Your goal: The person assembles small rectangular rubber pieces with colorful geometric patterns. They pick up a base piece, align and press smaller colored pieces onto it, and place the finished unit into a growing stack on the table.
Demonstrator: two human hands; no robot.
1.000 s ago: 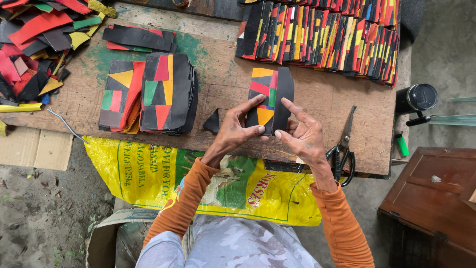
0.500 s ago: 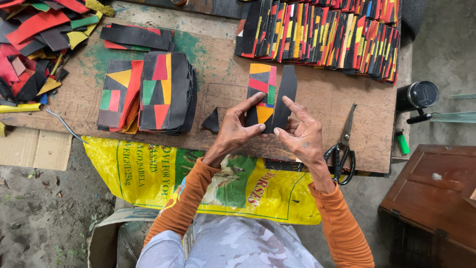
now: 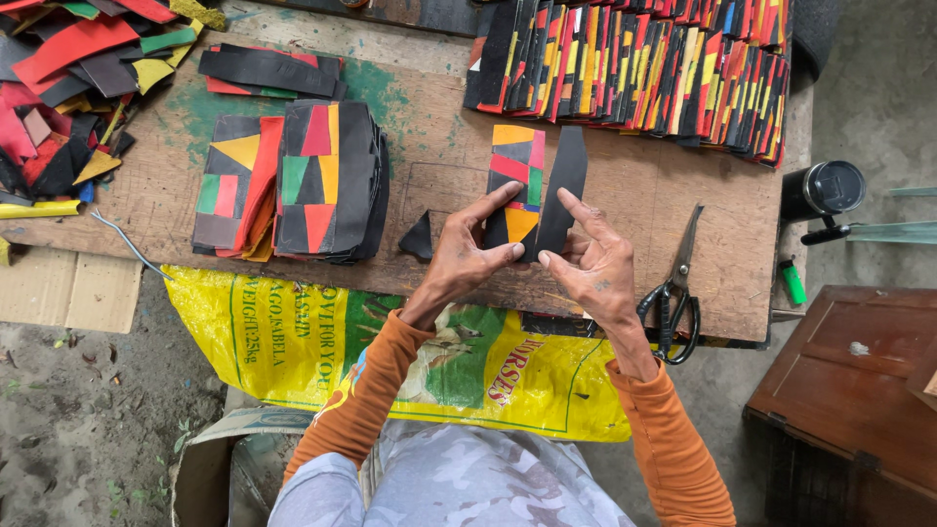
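Note:
My left hand pinches the lower end of a multicoloured patchwork piece made of yellow, red, green and black shapes. My right hand holds a plain black strip by its lower end, right beside the patchwork piece. Both pieces stand over the wooden worktable, their lower ends meeting between my thumbs. A small black triangular scrap lies on the table just left of my left hand.
Two stacks of patchwork pieces sit at the left. A long row of finished pieces lines the back. Loose coloured scraps pile at far left. Scissors lie right of my right hand; a black cup further right.
Both hands have shifted slightly, and the black strip now stands a little apart from the patchwork piece at the top.

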